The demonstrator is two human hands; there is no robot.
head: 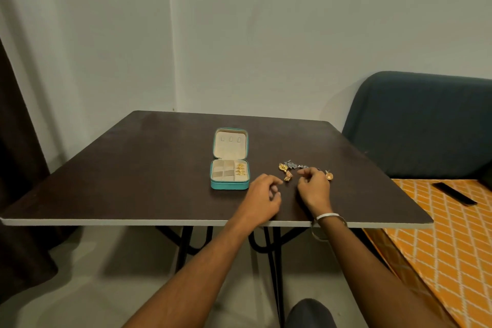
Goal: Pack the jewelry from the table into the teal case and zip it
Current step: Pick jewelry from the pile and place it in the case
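The teal case (229, 185) lies open on the dark table (133, 168), lid flat behind it. Gold earrings (240, 170) sit in its right compartments; the other compartments look empty. Right of the case lies loose jewelry: a gold flower piece (283, 167), a small gold earring (288, 176), dark silver pieces (292, 164) and a round gold piece (329, 175). My left hand (262, 196) hovers just right of the case, fingers loosely curled and empty. My right hand (314, 189) is over the jewelry with fingertips pinched; whether it holds a piece I cannot tell.
A dark blue-grey cushioned seat (420, 125) stands at the right behind the table. An orange patterned cover (450, 234) with a black flat object (454, 193) lies lower right. A dark curtain (16, 168) hangs at the left. Walls close the back.
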